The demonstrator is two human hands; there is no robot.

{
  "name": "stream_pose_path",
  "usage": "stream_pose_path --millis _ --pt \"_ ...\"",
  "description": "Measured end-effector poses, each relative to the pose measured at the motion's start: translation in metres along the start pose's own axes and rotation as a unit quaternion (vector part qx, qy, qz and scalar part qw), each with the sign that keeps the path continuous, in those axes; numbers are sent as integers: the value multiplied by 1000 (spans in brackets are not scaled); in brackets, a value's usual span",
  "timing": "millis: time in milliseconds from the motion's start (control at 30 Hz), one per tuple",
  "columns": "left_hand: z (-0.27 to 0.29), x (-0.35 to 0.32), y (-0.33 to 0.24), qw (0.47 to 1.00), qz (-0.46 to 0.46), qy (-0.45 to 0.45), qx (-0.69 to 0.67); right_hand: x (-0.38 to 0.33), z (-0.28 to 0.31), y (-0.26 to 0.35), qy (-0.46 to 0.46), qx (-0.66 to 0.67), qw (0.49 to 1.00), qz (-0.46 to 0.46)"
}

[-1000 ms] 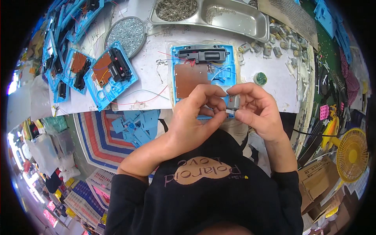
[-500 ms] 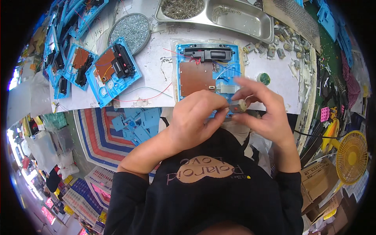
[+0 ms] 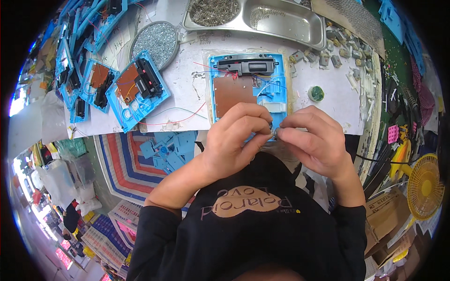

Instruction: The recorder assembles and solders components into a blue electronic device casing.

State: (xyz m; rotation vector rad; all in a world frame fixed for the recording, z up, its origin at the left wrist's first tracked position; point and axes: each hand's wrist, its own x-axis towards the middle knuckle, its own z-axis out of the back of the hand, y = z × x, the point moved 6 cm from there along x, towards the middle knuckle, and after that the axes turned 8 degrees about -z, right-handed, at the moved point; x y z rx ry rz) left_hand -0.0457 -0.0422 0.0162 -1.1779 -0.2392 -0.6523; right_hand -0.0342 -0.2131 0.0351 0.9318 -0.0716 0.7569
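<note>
A blue plastic housing point(image 3: 285, 70) lies open on the table before me, with a brown circuit board point(image 3: 233, 91) and a black mechanism point(image 3: 258, 67) inside. My left hand point(image 3: 236, 138) is closed in a pinch over its near edge; what its fingertips hold is hidden. Facing it, my right hand point(image 3: 316, 140) has thumb and fingers closed round a small grey motor point(image 3: 276, 133), of which only a bit shows between the hands. A pale plastic part point(image 3: 273, 107) sits in the housing just beyond my fingertips.
Several similar blue housings point(image 3: 157, 100) stand at the left. Farther back are a round tray of small metal parts point(image 3: 154, 44) and a steel tray point(image 3: 281, 35). Loose grey motors point(image 3: 323, 58) and a green round container point(image 3: 316, 93) lie at the right. A yellow fan point(image 3: 425, 186) stands beyond.
My right hand has moved down and slightly left with the motor, its fingers closing in over it. The motor, plainly visible before, is now mostly covered. My left hand stays close by.
</note>
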Motion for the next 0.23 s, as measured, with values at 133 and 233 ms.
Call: stream_pose_path --millis 133,233 --pt "-2 -3 6 999 32 -10 -31 -9 0 -4 -25 -5 1000 5" --pt "-6 -2 8 999 34 -13 -31 -14 1 -10 -26 1 1000 8"
